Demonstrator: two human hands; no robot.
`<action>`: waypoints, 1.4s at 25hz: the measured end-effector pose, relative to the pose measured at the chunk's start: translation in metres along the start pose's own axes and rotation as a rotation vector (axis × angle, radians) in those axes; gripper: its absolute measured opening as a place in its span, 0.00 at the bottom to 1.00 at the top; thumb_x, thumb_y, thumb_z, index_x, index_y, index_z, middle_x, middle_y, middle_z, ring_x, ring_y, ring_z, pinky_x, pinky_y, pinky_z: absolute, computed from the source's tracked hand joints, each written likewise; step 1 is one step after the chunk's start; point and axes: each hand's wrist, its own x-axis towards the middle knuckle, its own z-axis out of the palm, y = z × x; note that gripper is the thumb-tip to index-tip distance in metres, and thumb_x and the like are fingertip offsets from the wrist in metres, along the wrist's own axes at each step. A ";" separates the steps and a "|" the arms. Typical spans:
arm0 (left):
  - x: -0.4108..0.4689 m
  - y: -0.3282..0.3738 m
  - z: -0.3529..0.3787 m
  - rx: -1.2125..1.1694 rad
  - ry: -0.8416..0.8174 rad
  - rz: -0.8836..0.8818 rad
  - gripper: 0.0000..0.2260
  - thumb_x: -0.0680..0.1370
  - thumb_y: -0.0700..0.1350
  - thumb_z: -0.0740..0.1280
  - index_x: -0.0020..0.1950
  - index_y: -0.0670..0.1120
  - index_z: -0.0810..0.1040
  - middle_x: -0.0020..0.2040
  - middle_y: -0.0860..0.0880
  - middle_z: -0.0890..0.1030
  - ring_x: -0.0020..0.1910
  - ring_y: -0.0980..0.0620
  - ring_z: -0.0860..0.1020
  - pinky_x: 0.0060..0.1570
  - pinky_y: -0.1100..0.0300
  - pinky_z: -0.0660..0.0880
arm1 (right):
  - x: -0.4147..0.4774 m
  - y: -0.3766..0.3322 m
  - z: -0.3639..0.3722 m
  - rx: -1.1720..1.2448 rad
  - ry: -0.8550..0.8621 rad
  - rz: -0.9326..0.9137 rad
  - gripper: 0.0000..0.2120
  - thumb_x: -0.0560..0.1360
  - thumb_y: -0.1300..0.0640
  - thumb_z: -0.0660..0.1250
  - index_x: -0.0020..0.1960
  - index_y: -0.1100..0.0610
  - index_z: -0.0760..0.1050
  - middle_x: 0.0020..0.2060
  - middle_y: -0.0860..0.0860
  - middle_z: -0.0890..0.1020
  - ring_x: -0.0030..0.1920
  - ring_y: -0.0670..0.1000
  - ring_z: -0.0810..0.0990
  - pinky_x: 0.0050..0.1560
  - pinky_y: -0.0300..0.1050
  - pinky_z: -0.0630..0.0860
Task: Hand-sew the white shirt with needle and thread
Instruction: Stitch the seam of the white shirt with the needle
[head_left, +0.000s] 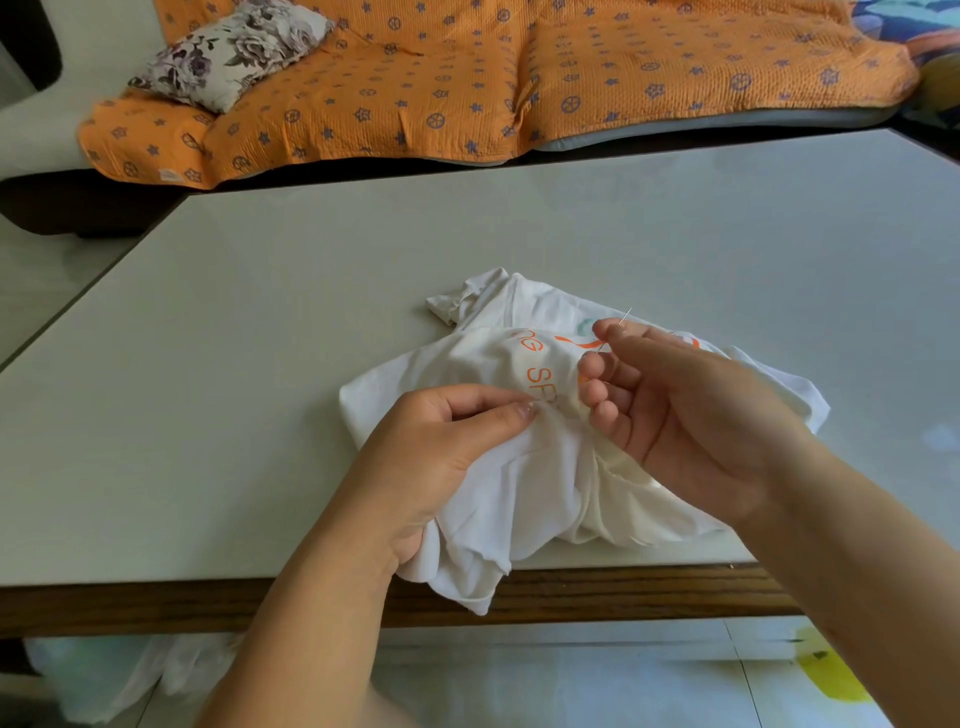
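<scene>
Crumpled white shirt (524, 467) with orange lettering overhangs the near edge; needle (625, 316) upright above.

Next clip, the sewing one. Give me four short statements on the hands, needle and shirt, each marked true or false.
1. The shirt bears orange lettering. True.
2. The right hand pinches the needle. True.
3. The left hand lies flat on the table, off the shirt. False: it pinches a fold of the shirt.
4. The whole shirt lies on the table. False: one part hangs over the near edge.
</scene>
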 end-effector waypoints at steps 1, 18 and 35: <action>0.001 -0.001 0.000 0.007 0.011 0.003 0.08 0.67 0.51 0.74 0.44 0.52 0.87 0.46 0.51 0.87 0.52 0.52 0.84 0.61 0.52 0.77 | 0.001 -0.002 -0.002 0.039 0.004 0.024 0.05 0.80 0.60 0.60 0.48 0.56 0.74 0.32 0.52 0.78 0.28 0.48 0.78 0.27 0.36 0.76; 0.004 -0.001 -0.006 -0.025 0.135 0.027 0.01 0.71 0.47 0.74 0.40 0.52 0.86 0.45 0.49 0.87 0.52 0.50 0.83 0.61 0.50 0.76 | 0.021 -0.022 -0.039 0.206 0.488 -0.374 0.06 0.81 0.63 0.60 0.49 0.60 0.75 0.20 0.48 0.75 0.27 0.47 0.81 0.38 0.38 0.80; 0.003 -0.002 -0.009 0.029 -0.027 0.054 0.06 0.75 0.45 0.70 0.47 0.51 0.87 0.47 0.49 0.87 0.52 0.52 0.84 0.60 0.53 0.76 | -0.023 0.016 0.014 -0.897 -0.016 -0.168 0.05 0.77 0.58 0.67 0.46 0.54 0.82 0.25 0.51 0.80 0.23 0.50 0.78 0.27 0.42 0.75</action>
